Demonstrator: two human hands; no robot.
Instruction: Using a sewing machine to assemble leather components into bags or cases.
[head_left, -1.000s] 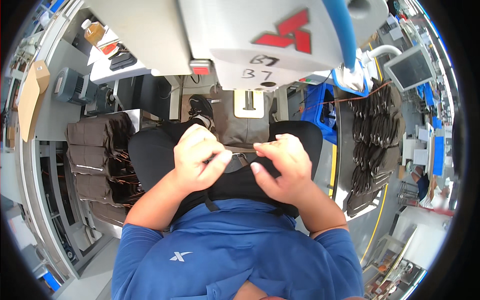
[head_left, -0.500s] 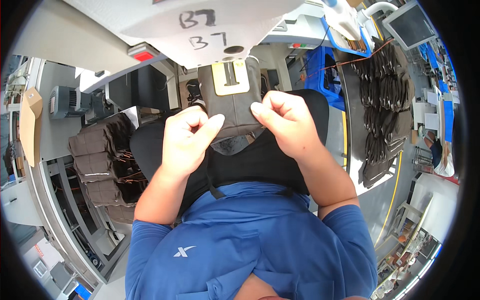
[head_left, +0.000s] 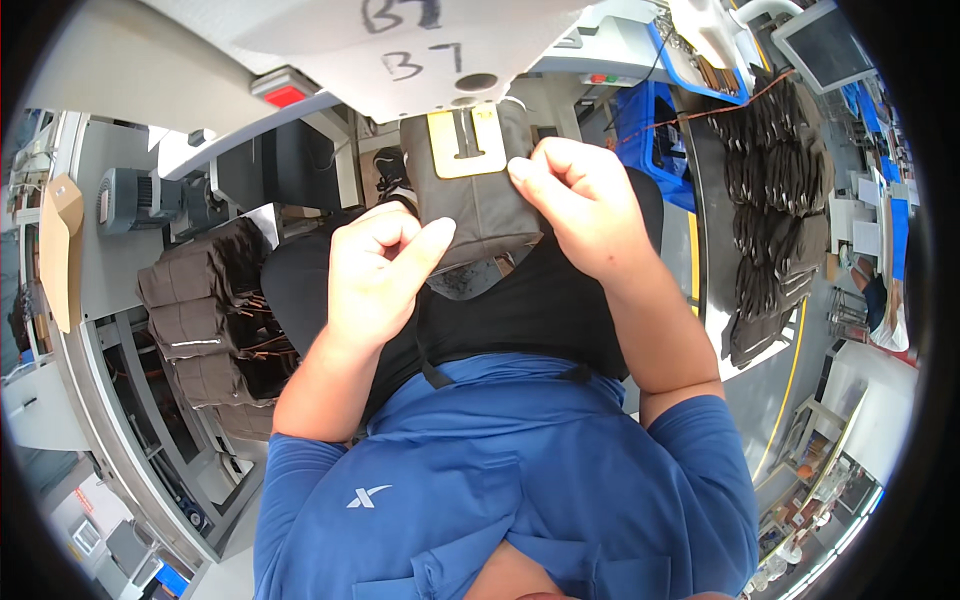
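A dark brown sewn fabric piece [head_left: 480, 212] is stretched under the head of a white machine [head_left: 330, 60], with a cross seam near its close end. On its upper face lies a yellow slotted plate [head_left: 470, 163], directly below the machine head. My left hand [head_left: 378, 262] pinches the fabric's left edge near the close end, thumb on top. Farther up the right edge, beside the plate's corner, my right hand [head_left: 585, 205] grips the same piece between thumb and curled fingers. The fingers under the fabric are partly hidden.
Stacked dark fabric pieces [head_left: 200, 310] stand at my left below a grey motor [head_left: 140, 200]. To the right, more dark pieces [head_left: 775, 210] hang over a surface beside a blue bin [head_left: 655, 150]. A red switch [head_left: 285, 93] sits on the machine's left; a monitor [head_left: 825, 45] stands far right.
My right hand has shifted up along the fabric's edge and slightly right. The fabric's close end has swung a little to the right, while my left hand has barely moved.
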